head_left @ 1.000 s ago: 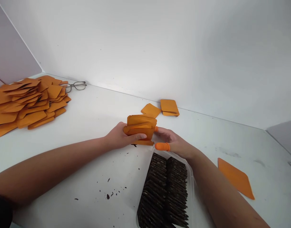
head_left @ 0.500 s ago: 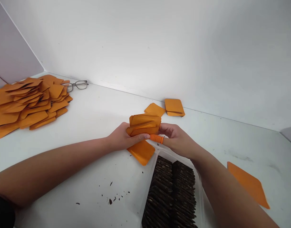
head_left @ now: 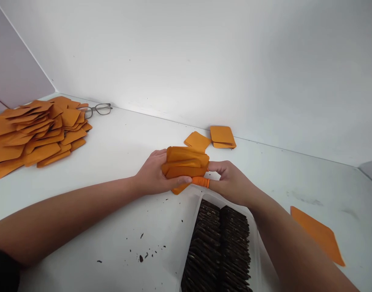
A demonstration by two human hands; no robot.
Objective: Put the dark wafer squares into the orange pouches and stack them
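While the left hand (head_left: 152, 174) clasps orange packets (head_left: 187, 159) mid-frame, the right hand (head_left: 236, 184) pinches their edge.
Its orange thumb cover (head_left: 200, 182) probably aids grip; the clear tray (head_left: 255, 251) of dark slabs (head_left: 205, 239), lower centre, seems set close for easy reach.

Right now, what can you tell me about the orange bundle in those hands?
The orange bundle is a loose stack of flat, round-cornered, paper-like pieces, some bent and fanned apart, with one corner poking out below. I can't count them. The left hand grips its left side, thumb along the lower front. The right hand, its thumb in an orange cover, is at the right edge; how firmly it pinches is unclear, as is whether the bundle touches the table.
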